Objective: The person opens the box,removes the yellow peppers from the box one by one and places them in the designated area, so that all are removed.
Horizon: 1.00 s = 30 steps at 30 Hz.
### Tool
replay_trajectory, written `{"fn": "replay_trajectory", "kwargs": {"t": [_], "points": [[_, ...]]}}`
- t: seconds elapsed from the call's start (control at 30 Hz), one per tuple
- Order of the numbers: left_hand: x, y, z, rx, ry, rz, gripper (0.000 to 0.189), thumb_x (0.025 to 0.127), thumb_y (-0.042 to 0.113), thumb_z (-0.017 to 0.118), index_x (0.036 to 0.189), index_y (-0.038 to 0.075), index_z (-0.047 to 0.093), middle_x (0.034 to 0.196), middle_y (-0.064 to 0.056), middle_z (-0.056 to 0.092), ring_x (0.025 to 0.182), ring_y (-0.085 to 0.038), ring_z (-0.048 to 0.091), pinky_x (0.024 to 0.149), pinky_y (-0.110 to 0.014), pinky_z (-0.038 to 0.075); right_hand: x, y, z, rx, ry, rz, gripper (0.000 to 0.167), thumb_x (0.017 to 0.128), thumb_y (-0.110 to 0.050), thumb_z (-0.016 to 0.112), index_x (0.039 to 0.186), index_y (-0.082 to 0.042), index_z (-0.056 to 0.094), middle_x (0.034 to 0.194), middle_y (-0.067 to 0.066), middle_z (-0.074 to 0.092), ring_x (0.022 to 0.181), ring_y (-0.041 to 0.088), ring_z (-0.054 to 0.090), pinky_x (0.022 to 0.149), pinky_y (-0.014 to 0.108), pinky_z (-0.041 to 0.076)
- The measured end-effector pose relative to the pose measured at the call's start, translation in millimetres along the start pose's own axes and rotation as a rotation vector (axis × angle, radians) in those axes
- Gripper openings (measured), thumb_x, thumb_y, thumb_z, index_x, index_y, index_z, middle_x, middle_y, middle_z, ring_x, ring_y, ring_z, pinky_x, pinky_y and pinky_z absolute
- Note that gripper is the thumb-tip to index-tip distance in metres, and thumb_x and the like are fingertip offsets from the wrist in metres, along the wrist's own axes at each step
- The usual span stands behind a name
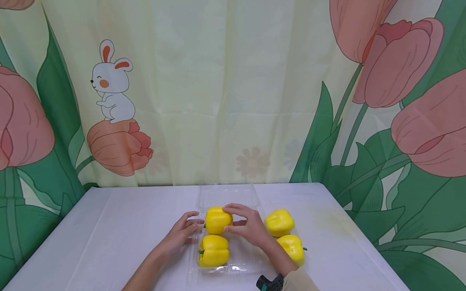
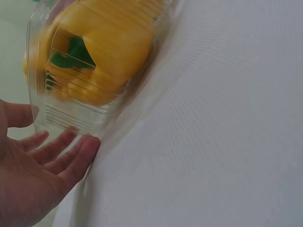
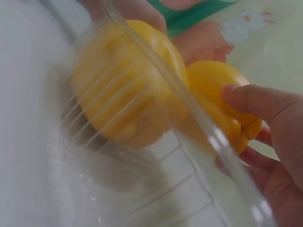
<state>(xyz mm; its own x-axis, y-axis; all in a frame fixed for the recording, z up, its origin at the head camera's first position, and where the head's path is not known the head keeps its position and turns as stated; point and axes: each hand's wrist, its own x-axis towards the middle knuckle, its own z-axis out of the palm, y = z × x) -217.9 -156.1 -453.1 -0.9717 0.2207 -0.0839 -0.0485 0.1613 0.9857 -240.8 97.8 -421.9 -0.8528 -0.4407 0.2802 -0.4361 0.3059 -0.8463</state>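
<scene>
My right hand point(image 1: 249, 226) grips a yellow bell pepper point(image 1: 217, 220) between thumb and fingers, at the back left of a clear plastic clamshell box point(image 1: 247, 258). In the right wrist view, the thumb and fingers of that hand point(image 3: 284, 137) lie against the pepper's end. Just in front of it, a second yellow bell pepper point(image 1: 214, 251) rests inside the box, green stem to the left. My left hand point(image 1: 179, 232) is at the box's left side; in the left wrist view its loosely extended fingers point(image 2: 75, 161) touch the ribbed outer wall.
Two more yellow bell peppers, one behind point(image 1: 279, 222) and one in front point(image 1: 292, 248), lie right of the box, the front one partly behind my right forearm. The box's clear lid point(image 1: 228, 197) is folded back on the white-covered table point(image 1: 127, 226). A printed curtain point(image 1: 204, 93) hangs behind.
</scene>
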Motion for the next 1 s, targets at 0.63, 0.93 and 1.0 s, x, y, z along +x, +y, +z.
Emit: {"fn": "replay_trajectory", "kwargs": {"t": [0.63, 0.93, 1.0], "points": [[-0.4, 1.6, 1.3, 0.01, 0.011, -0.017, 0.046, 0.102, 0.021, 0.045, 0.145, 0.009, 0.031, 0.14, -0.02, 0.051, 0.117, -0.029, 0.057, 0.087, -0.038, 0.057, -8.3, -14.5, -12.8, 0.019, 0.026, 0.007, 0.049, 0.081, -0.02, 0.077, 0.129, -0.018, 0.063, 0.137, 0.003, 0.058, 0.122, 0.026, 0.059, 0.088, 0.033, 0.056], [-2.5, 2.7, 2.1, 0.019, 0.027, -0.02, 0.047, 0.102, 0.023, 0.047, 0.144, 0.011, 0.032, 0.14, -0.018, 0.052, 0.115, -0.027, 0.058, 0.087, -0.037, 0.057, -12.9, -6.0, -20.3, 0.03, 0.065, -0.012, 0.049, 0.08, -0.03, 0.078, 0.127, -0.027, 0.064, 0.135, -0.005, 0.058, 0.12, 0.018, 0.06, 0.085, 0.025, 0.056], [-2.3, 3.0, 2.5, 0.024, 0.028, -0.024, 0.047, 0.102, 0.025, 0.047, 0.144, 0.012, 0.032, 0.14, -0.017, 0.052, 0.116, -0.027, 0.058, 0.087, -0.037, 0.057, -14.1, -5.8, -21.8, 0.026, 0.068, -0.01, 0.049, 0.08, -0.03, 0.078, 0.127, -0.028, 0.064, 0.135, -0.005, 0.058, 0.12, 0.017, 0.06, 0.086, 0.026, 0.056]]}}
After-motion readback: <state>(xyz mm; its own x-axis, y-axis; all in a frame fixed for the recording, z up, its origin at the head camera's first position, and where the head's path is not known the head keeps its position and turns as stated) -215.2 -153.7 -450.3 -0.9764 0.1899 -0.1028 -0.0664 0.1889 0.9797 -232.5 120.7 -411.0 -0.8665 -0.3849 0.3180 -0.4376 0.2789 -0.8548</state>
